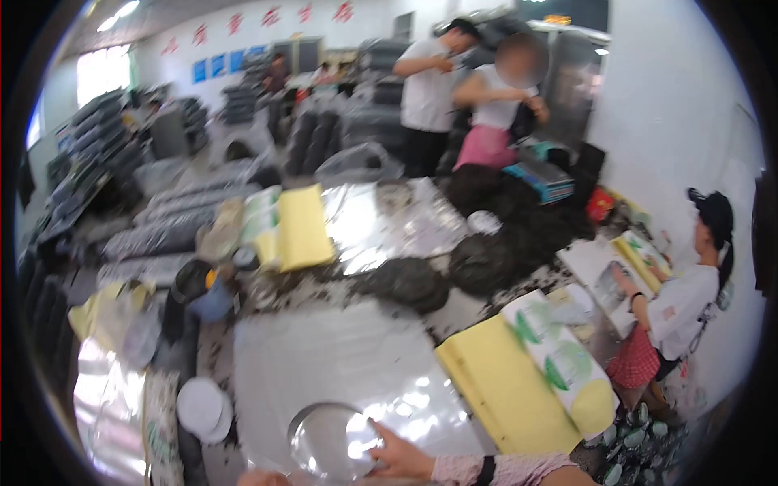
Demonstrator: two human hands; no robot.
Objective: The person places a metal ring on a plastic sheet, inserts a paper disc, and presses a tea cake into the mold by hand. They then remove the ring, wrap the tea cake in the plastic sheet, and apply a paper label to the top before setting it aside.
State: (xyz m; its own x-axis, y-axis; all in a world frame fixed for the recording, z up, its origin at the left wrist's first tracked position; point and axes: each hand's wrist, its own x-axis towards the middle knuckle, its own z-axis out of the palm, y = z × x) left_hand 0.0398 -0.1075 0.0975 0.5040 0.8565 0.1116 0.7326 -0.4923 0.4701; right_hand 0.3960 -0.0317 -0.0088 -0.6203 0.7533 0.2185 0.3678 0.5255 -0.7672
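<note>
My right hand (399, 455) reaches in from the bottom edge, its index finger stretched out and its thumb apart. The fingertips are right at the right side of a thin round ring (297, 423), dark-rimmed and clear-looking inside. The ring lies on a wide glossy plastic sheet (284, 356) spread over the table. Only the top of my left hand (263, 479) shows at the bottom edge, left of the ring; its fingers are hidden. A patterned sleeve (519, 468) and a dark band cover my right wrist.
Yellow paper (506, 389) with green-printed sheets lies right of the plastic. Dark fibre bundles (405, 282) border its far side. White discs (203, 407) sit at left. A person (685, 304) works at the right; two people (429, 89) stand behind. Wrapped grey rolls (162, 235) fill the left.
</note>
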